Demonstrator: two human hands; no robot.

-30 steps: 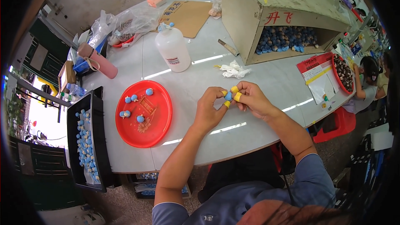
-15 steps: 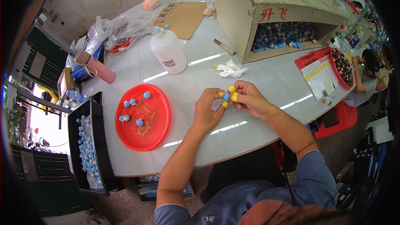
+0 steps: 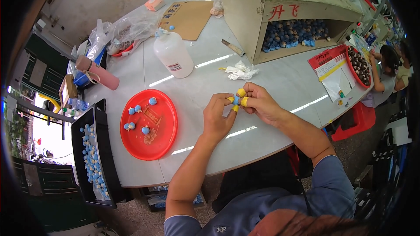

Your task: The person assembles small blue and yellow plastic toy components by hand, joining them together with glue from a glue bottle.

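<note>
Two-handed hold on a small blue ball. The blue ball [image 3: 236, 99] is held over the desk [image 3: 205, 153], between the left hand [image 3: 220, 112] and the right hand [image 3: 261, 102]; the grip of each is closed on it, thumb and finger pinching. Yellow finger covers [image 3: 244, 102] sheathe the pinching tips and hide much of the ball's surface. Judged by its size against the fingertips, the ball should be very light; whether it is firm or yielding cannot be told, so a gentle pinch seems prudent lest the surface dent or tear. Being rounded, it may roll or slip; opposed fingertips at its widest part are probably the surest hold. At left, similar blue-and-pale balls [image 3: 145, 130] rest on a red tray [image 3: 166, 126], some close together. A crumpled white cloth [image 3: 240, 71] lies beyond the hands, and a white bottle [image 3: 173, 59] stands farther left.
</note>
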